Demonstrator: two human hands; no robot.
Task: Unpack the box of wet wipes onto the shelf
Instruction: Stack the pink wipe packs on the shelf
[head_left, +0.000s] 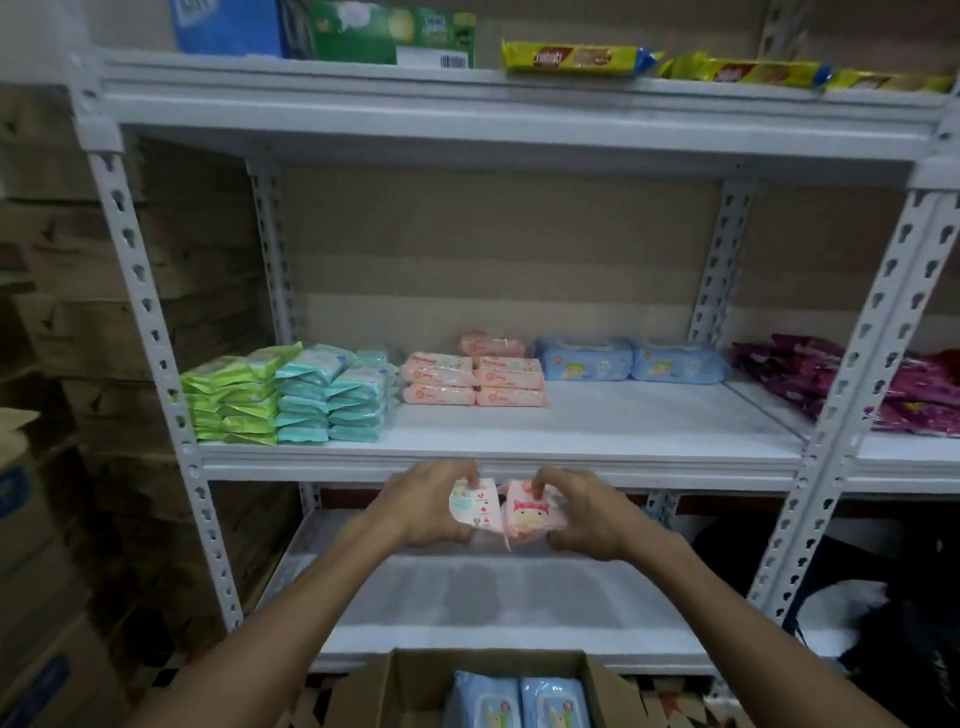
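Head view showed both my forearms stretched forward from the lower corners of the picture and drawing together in front of the shelf (571, 431). My left grip (431, 504) was curled round the left pink pack (474, 508) of wet wipes, fingers hooked over its top edge. My right grip (587, 519) mirrored it, closed on the right pink pack (531, 515) the same way. The two packs touched side by side between my palms, printed faces towards me. I held them in the air just below the front lip of the middle board and above the lower board (493, 597).

On the middle board lay a green stack (234, 400) and a teal stack (332, 395) at the left. A pink stack (472, 376) sat near the centre, and shelved blue packs (628, 361) lay to its right. Beneath my arms the cardboard box (374, 691) stood open, with two boxed blue packs (519, 701) lying side by side inside it.
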